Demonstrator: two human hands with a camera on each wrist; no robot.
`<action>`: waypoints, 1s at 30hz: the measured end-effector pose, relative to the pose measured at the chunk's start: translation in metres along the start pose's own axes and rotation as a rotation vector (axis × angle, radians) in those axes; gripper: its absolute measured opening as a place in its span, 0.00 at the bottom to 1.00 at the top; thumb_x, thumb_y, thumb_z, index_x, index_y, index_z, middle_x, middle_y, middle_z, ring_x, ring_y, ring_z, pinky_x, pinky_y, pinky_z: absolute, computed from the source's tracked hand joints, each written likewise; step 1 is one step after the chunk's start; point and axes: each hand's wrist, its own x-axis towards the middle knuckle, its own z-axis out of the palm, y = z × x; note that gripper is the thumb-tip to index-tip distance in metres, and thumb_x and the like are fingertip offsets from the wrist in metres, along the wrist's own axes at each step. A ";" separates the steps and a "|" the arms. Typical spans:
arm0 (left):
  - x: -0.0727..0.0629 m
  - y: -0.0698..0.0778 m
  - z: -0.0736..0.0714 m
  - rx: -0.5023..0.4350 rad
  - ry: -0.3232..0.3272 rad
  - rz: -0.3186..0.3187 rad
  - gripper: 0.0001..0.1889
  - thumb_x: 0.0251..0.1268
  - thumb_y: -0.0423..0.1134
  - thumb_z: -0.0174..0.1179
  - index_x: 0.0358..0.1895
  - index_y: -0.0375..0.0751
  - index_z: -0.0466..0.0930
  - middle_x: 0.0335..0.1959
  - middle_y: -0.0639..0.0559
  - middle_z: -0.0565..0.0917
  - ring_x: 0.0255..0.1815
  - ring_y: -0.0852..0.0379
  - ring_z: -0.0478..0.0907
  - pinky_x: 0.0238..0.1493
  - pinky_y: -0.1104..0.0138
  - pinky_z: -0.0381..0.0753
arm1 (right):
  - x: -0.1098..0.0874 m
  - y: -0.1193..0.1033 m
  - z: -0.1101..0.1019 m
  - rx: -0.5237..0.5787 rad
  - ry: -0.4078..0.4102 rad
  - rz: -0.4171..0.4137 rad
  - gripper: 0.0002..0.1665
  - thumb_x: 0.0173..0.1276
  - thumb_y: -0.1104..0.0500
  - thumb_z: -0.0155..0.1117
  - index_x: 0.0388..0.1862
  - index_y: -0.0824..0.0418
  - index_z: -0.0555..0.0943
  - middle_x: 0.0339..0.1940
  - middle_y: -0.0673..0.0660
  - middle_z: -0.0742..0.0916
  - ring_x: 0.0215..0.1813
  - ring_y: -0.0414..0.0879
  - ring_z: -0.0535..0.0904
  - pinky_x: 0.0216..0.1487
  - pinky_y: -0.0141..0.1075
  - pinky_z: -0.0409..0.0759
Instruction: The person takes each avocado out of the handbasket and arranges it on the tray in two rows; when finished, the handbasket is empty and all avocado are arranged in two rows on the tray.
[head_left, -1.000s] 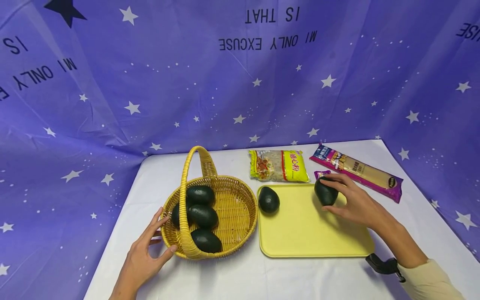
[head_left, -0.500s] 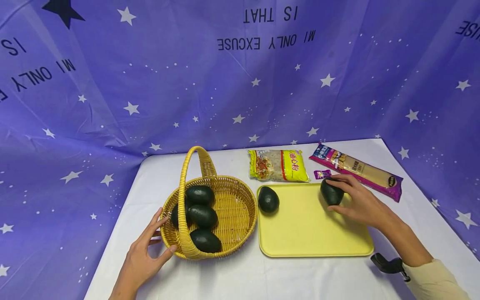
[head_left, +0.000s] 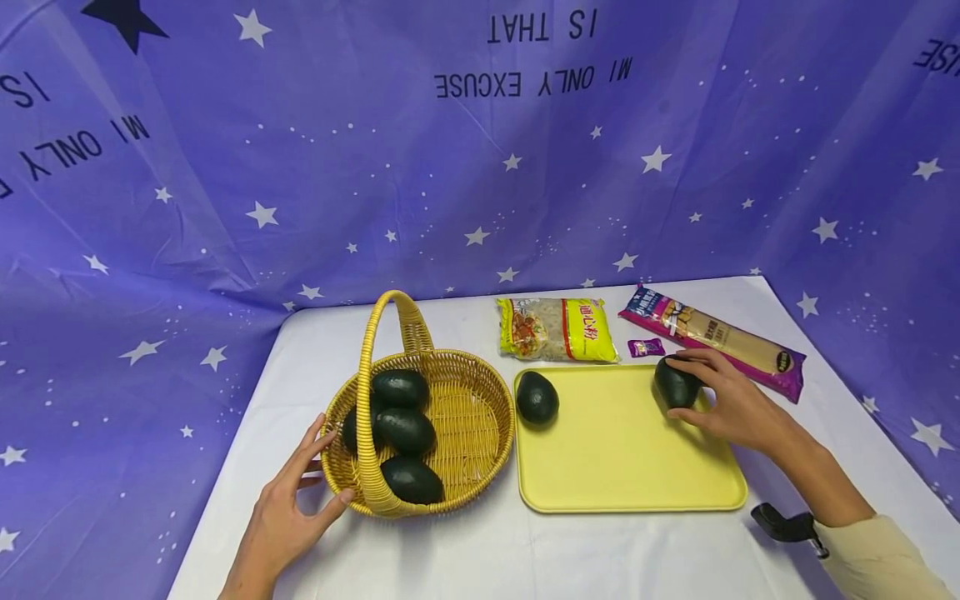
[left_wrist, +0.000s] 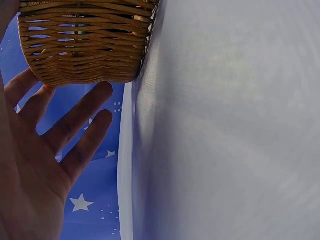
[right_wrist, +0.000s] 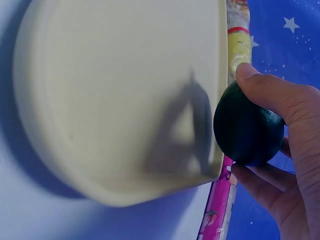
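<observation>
Okay so the right hand (head_left: 731, 408) is pinching a dark avocado (head_left: 675, 383) between thumb and fingertips, over the far right corner of the yellow tray (head_left: 622, 467); can't tell if the fruit actually touches the tray there; a loose avocado (head_left: 537, 400) lies by that tray's far left corner; left hand (head_left: 281, 508) is spread wide at the left rim of the wicker basket (head_left: 472, 433), fingers along the side and thumb by the near rim; basket's sitting just off the tray's left edge, handle arched up over it, with a bunch of four avocados (head_left: 405, 432) piled toward its left side; past the tray's far edge there's a yellow pasta bag (head_left: 557, 331), then a tiny purple packet (head_left: 646, 348), then a long purple pack (head_left: 712, 337) slanting along near the far right corner of the white table (head_left: 420, 558); starry blue-purple cloth (head_left: 450, 183) hangs behind the lot.
</observation>
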 end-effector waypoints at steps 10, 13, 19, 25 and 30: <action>0.000 -0.003 0.001 -0.025 0.003 0.028 0.46 0.55 0.40 0.83 0.80 0.55 0.73 0.85 0.52 0.65 0.62 0.75 0.77 0.54 0.85 0.79 | -0.001 0.005 -0.002 -0.011 -0.001 0.015 0.50 0.43 0.54 0.96 0.68 0.61 0.84 0.67 0.63 0.80 0.62 0.61 0.79 0.50 0.58 0.89; -0.001 -0.003 0.001 -0.029 0.005 0.032 0.46 0.54 0.40 0.83 0.79 0.54 0.74 0.85 0.52 0.66 0.61 0.74 0.78 0.54 0.85 0.79 | -0.001 0.006 -0.002 -0.008 -0.012 0.027 0.50 0.43 0.54 0.96 0.68 0.61 0.84 0.67 0.63 0.80 0.62 0.60 0.79 0.50 0.59 0.89; -0.001 -0.003 0.001 -0.027 -0.001 0.033 0.45 0.55 0.40 0.83 0.79 0.52 0.74 0.85 0.51 0.65 0.60 0.72 0.80 0.54 0.83 0.80 | -0.004 0.008 -0.001 -0.001 -0.023 0.031 0.49 0.44 0.56 0.95 0.68 0.62 0.84 0.66 0.64 0.80 0.61 0.61 0.79 0.50 0.59 0.90; -0.001 -0.002 0.000 -0.010 -0.007 0.008 0.46 0.56 0.41 0.83 0.80 0.55 0.73 0.86 0.52 0.65 0.59 0.72 0.80 0.54 0.85 0.79 | -0.006 0.011 0.002 0.031 -0.051 0.049 0.49 0.50 0.56 0.93 0.70 0.63 0.81 0.69 0.67 0.77 0.62 0.67 0.79 0.50 0.69 0.87; -0.001 -0.002 -0.001 -0.007 -0.008 0.005 0.46 0.56 0.42 0.83 0.80 0.56 0.73 0.86 0.54 0.65 0.61 0.73 0.79 0.54 0.84 0.80 | -0.006 0.011 -0.001 0.042 -0.068 0.074 0.49 0.52 0.55 0.92 0.73 0.61 0.79 0.70 0.69 0.75 0.63 0.69 0.77 0.51 0.72 0.86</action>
